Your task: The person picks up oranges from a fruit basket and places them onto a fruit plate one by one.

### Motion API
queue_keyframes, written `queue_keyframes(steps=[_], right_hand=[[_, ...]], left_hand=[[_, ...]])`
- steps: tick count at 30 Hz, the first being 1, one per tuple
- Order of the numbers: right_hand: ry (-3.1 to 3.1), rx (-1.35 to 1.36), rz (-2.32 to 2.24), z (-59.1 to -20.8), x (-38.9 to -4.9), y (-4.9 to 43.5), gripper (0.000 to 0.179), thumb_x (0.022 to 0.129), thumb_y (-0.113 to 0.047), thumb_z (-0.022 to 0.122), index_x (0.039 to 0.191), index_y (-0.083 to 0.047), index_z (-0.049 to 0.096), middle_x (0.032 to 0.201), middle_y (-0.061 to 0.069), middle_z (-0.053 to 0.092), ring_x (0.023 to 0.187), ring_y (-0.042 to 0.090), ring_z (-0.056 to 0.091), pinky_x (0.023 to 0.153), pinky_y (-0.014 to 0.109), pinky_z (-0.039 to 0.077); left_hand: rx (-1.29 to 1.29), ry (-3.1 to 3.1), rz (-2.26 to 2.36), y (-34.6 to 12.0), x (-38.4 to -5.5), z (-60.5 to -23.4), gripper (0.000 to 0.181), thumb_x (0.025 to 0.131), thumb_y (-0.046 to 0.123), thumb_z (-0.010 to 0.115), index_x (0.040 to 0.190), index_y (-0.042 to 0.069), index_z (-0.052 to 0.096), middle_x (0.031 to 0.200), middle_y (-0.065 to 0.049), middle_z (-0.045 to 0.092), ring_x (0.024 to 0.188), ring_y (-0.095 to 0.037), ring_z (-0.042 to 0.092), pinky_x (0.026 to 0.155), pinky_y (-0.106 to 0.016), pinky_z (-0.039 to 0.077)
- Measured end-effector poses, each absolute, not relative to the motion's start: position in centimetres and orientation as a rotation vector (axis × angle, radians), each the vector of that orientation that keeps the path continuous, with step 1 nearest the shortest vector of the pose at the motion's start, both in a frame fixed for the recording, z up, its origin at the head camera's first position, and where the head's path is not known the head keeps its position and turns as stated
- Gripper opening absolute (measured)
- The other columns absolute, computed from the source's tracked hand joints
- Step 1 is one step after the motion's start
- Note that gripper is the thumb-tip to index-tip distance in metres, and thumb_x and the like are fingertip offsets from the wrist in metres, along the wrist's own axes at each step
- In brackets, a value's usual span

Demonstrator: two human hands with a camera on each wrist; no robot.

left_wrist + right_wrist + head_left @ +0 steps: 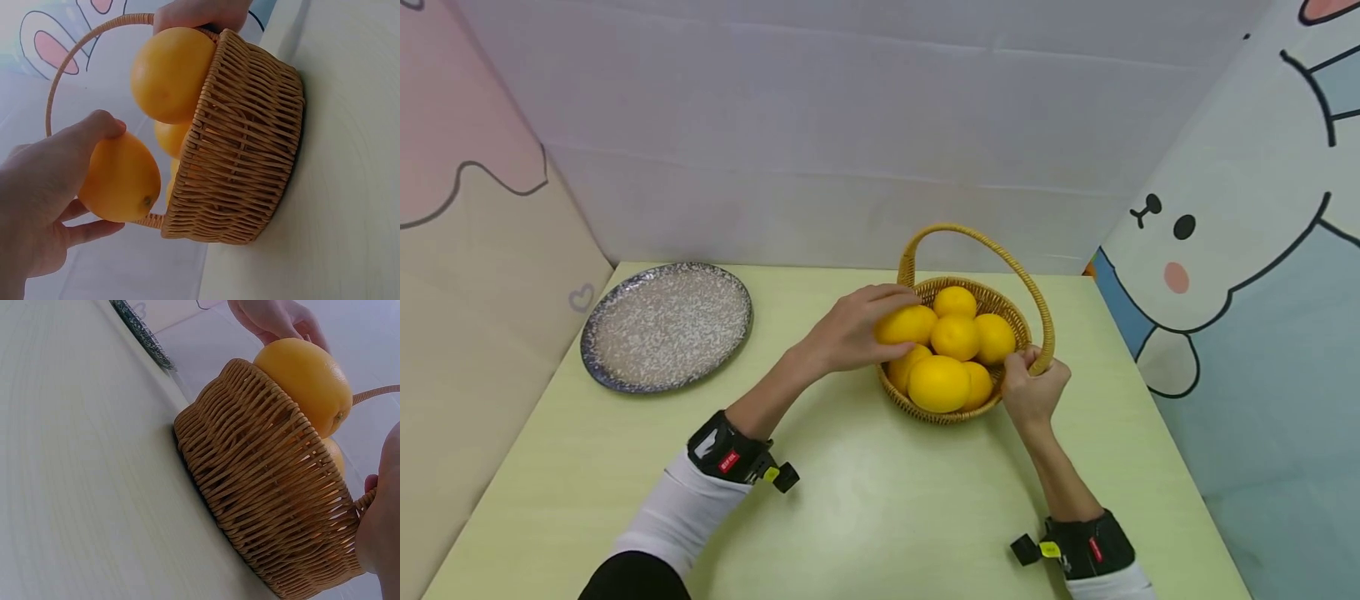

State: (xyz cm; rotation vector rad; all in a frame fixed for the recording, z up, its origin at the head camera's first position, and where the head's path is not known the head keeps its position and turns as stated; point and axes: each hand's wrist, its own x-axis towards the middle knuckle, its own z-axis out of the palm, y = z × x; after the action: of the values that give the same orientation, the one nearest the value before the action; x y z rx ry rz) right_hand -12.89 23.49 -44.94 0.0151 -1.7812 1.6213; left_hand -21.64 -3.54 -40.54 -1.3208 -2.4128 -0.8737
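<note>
A wicker basket [942, 419] with a tall arched handle [981, 237] stands on the table and holds several yellow-orange oranges [939, 384]. My left hand [856, 330] grips one orange [122, 178] at the basket's left side, thumb on one side and fingers on the other. In the left wrist view that orange sits just outside the rim, by the basket's opening. My right hand [1036, 388] grips the handle's base at the right rim. Part of the right hand's fingers is hidden behind the handle.
An oval speckled grey plate [670, 329] with a dark rim lies at the table's back left. A pale wall [820, 108] rises behind the pale green table [850, 517]. Printed panels stand on both sides, the right one with a cartoon animal [1225, 250].
</note>
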Motion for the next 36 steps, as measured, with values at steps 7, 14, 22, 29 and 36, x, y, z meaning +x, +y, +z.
queue_keyframes(steps=[7,14,22,29,36], right_hand=[[-1.761,0.031,1.64,-43.9,-12.6,23.1,0.038,0.081,0.021,0.045,0.052,0.004,0.028,0.045,-0.009,0.025,0.037,0.002,0.017,0.029,0.025,0.01],[-1.758,0.027,1.632,-44.9,-13.1,23.5,0.038,0.082,0.02,0.046,0.052,0.005,0.028,0.045,-0.015,0.025,0.037,0.0,0.018,0.029,0.025,0.009],[-1.76,0.03,1.618,-44.4,-12.9,23.2,0.038,0.081,0.021,0.046,0.051,0.004,0.03,0.045,-0.014,0.027,0.037,0.001,0.019,0.029,0.025,0.009],[-1.765,0.002,1.616,-43.8,-12.6,22.7,0.039,0.081,0.021,0.047,0.051,0.002,0.029,0.046,-0.013,0.024,0.039,-0.001,0.016,0.032,0.024,0.008],[-1.753,-0.004,1.596,-43.7,-12.4,22.6,0.038,0.079,0.02,0.047,0.052,0.005,0.026,0.049,-0.008,0.02,0.043,0.004,0.011,0.034,0.025,0.006]], left_hand=[[-1.284,-2.349,-0.921,-4.6,-20.7,-39.5,0.055,0.084,0.033,0.081,0.134,0.012,0.07,0.136,-0.004,0.063,0.125,-0.017,0.055,0.099,-0.038,0.052],[-1.241,-2.326,-0.987,-5.7,-20.3,-39.1,0.055,0.082,0.032,0.082,0.133,0.014,0.07,0.134,-0.003,0.064,0.12,-0.015,0.058,0.088,-0.033,0.057],[-1.221,-2.323,-1.021,-6.7,-20.2,-38.6,0.055,0.082,0.03,0.083,0.131,0.009,0.071,0.133,-0.007,0.064,0.117,-0.017,0.06,0.083,-0.033,0.059],[-1.13,-2.331,-1.021,-9.0,-20.7,-38.3,0.055,0.078,0.023,0.086,0.129,0.006,0.072,0.13,-0.007,0.066,0.114,-0.019,0.062,0.082,-0.037,0.061],[-1.005,-2.341,-1.019,-12.2,-21.7,-38.3,0.054,0.077,0.021,0.087,0.127,0.007,0.072,0.128,-0.005,0.067,0.107,-0.02,0.064,0.079,-0.039,0.061]])
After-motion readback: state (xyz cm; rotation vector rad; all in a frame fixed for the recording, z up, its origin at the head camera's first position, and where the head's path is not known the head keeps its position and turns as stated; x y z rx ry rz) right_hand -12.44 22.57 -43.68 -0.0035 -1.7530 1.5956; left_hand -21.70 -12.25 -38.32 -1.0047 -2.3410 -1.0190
